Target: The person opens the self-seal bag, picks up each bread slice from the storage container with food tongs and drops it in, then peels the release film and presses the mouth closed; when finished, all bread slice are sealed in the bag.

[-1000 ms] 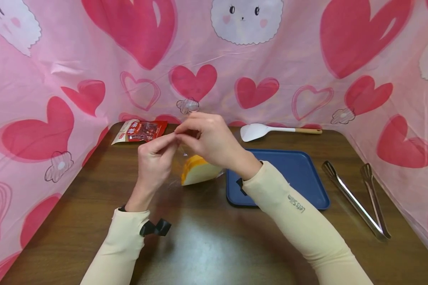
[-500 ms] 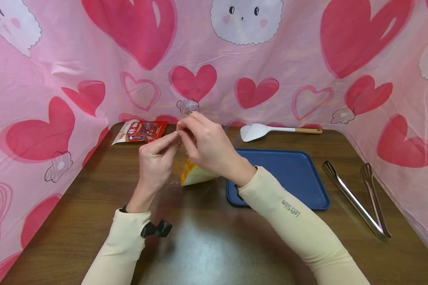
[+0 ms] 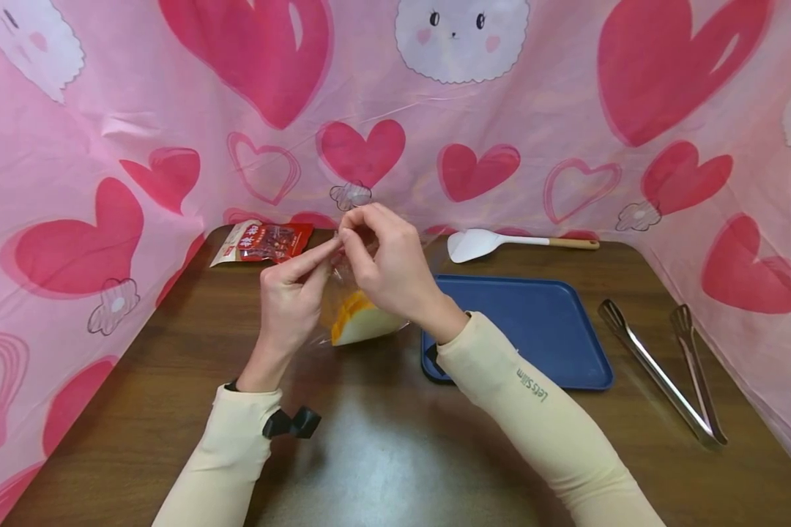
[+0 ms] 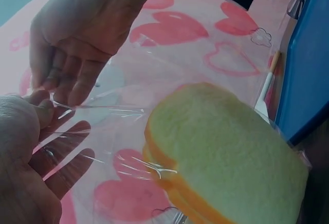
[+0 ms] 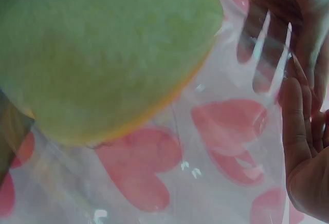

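Slices of bread (image 3: 365, 323) with an orange-brown crust sit inside a clear plastic bag (image 4: 118, 131), low over the wooden table. Above the bread, my left hand (image 3: 291, 298) pinches the top of the bag between thumb and fingers. My right hand (image 3: 392, 267) pinches the bag right beside it, fingertips nearly touching the left ones. In the left wrist view the film stretches in creases from the fingers to the bread (image 4: 221, 147). The right wrist view shows the bread (image 5: 103, 54) large and close. My right hand hides part of the bag in the head view.
A blue tray (image 3: 527, 329) lies to the right of the bread. Beyond it is a white spatula (image 3: 477, 244) with a wooden handle, and steel tongs (image 3: 659, 377) lie further right. A red food packet (image 3: 264, 241) rests at the back left. Pink heart-printed cloth walls surround the table (image 3: 171, 410).
Both hands have shifted slightly to the right, still together at the bag's top. My right wrist has turned a little, and the view has moved slightly. The bread stays nearly in place.
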Available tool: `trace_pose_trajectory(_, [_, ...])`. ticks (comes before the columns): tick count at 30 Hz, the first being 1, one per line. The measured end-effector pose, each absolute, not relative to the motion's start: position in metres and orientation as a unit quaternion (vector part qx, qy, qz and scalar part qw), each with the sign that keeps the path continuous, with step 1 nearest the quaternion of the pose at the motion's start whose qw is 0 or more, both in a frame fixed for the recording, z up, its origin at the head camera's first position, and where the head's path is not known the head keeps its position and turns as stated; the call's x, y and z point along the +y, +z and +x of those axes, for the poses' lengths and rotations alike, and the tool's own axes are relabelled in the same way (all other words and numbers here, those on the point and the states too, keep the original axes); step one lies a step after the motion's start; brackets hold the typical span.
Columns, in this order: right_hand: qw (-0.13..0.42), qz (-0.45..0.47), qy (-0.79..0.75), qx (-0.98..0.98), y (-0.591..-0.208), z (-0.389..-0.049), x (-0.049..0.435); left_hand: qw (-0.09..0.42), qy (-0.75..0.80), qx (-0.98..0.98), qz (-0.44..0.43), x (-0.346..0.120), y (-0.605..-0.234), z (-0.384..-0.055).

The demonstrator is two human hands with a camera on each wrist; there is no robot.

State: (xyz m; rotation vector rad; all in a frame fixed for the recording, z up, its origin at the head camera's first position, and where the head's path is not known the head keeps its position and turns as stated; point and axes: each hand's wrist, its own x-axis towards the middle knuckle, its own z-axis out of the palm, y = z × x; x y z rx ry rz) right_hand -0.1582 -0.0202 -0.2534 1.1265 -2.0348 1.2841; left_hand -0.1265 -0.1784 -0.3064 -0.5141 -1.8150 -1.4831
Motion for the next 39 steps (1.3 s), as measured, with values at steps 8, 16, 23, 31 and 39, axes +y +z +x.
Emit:
trace_pose_trajectory(8, [0.24,0.407,0.449,-0.759,-0.251,-0.158,-0.02,0.334,-0.605,-0.7,-0.179,-0.176,-0.304,-0.125])
trace_pose_trajectory(16, [0.216,0.363,0.5,-0.756,-0.25,-0.158,-0.018,0.299,-0.626,-0.706,-0.141,-0.173,-0.303,-0.123])
trace_pose_trajectory(23, [0.201,0.321,0.578,-0.723,-0.245,-0.165,-0.007,0.292,-0.649,-0.692,-0.122,-0.172,-0.303,-0.124])
trace_pose_trajectory(31, [0.26,0.268,0.584,-0.721,-0.239,-0.173,0.016,0.286,-0.685,-0.66,-0.119,-0.176,-0.304,-0.126])
trace_pose_trajectory(39, [0.28,0.241,0.604,-0.706,-0.238,-0.186,0.046,0.281,-0.707,-0.639,-0.113,-0.181,-0.304,-0.126])
